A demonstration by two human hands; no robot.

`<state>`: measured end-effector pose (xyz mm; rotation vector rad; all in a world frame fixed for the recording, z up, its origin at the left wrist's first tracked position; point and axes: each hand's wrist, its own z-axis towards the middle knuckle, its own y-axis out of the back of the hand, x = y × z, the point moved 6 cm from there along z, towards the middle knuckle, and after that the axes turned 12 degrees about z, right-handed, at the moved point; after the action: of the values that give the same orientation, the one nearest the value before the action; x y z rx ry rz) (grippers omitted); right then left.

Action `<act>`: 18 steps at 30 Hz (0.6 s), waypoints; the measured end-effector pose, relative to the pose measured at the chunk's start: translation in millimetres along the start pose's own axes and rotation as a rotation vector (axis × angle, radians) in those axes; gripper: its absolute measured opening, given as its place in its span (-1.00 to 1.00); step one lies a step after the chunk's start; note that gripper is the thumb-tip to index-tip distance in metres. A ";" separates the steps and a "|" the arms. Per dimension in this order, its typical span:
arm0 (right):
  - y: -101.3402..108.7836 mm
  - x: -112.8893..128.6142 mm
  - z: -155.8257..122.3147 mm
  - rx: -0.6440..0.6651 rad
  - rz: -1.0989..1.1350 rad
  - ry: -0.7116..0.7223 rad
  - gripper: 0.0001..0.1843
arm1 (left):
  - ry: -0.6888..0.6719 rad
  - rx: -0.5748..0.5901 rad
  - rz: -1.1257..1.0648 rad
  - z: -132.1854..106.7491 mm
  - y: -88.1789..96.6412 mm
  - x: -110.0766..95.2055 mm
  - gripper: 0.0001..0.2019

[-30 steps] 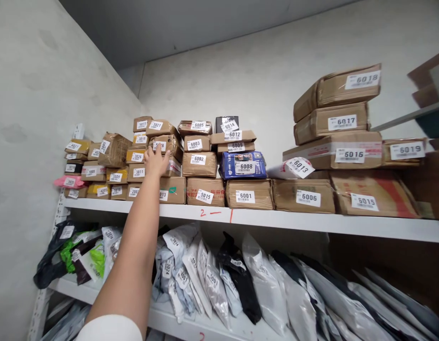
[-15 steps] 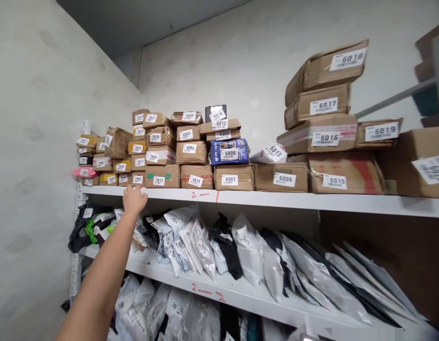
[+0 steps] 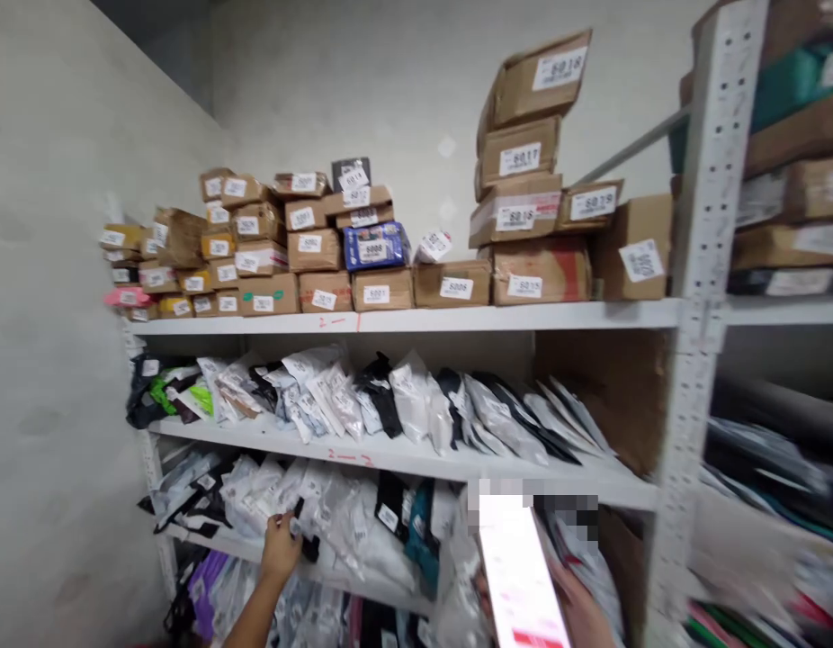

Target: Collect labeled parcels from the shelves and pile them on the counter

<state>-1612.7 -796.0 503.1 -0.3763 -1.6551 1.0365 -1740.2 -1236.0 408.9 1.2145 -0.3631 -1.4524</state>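
Left hand (image 3: 280, 544) has come down since the earlier frame, from before the top shelf's edge to the third shelf; view swung right, so the perforated upright (image 3: 696, 378) of the white shelving now shows at right. Wall of numbered cardboard boxes (image 3: 541, 256) along the top shelf, highest stack toward the right. Second shelf: row of plastic-wrapped parcels (image 3: 409, 396), on edge and leaning. Third shelf: loose plastic bags (image 3: 328, 508), crowded, blurred. Blue package (image 3: 376, 245) sits among the top-shelf boxes.

Phone (image 3: 524, 585), now in view at lower right, stands in front of third-shelf bags and hides some. Its bright screen faces the camera; long axis near upright, top end tilted left. Right hand (image 3: 582, 603): grip closed about the phone, fingers along both sides. Left grip: fingers partly curled at the front of the bags; cannot tell if one is held.
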 end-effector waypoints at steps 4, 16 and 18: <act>-6.2 11.1 2.2 0.106 0.040 0.055 -0.31 | 0.075 0.293 -0.127 -60.0 -57.6 -10.2 -0.50; -6.5 -5.7 0.8 0.106 0.043 0.067 -0.25 | 0.585 1.431 -1.600 -236.6 -39.5 -232.2 -0.44; -7.5 -7.0 4.6 0.124 0.034 0.103 -0.30 | 0.589 1.392 -1.657 -229.7 -31.1 -242.2 -0.54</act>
<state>-1612.5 -807.1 504.5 -0.3712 -1.4898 1.1210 -1614.6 -925.2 401.3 3.4906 0.2912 -1.9346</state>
